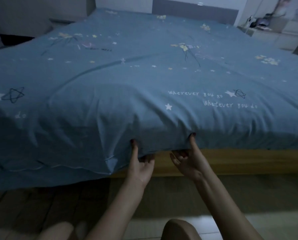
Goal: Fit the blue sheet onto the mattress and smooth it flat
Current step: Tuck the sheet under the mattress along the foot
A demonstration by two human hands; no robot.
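Your left hand point(141, 163) and your right hand point(186, 158) each pinch the lower hem of the blue sheet point(144, 70), thumbs on the outside and fingers curled under it, at the foot edge of the mattress. The sheet covers the whole top, with soft folds near you. Pull the hem down evenly, then tuck it under, above the wooden bed frame point(240, 161). The mattress itself is hidden by the sheet, the room is dim, and the left corner hangs loose.

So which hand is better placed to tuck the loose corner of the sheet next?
Probably the left hand: it grips the sheet edge right beside the loose corner. The right hand grips farther along.
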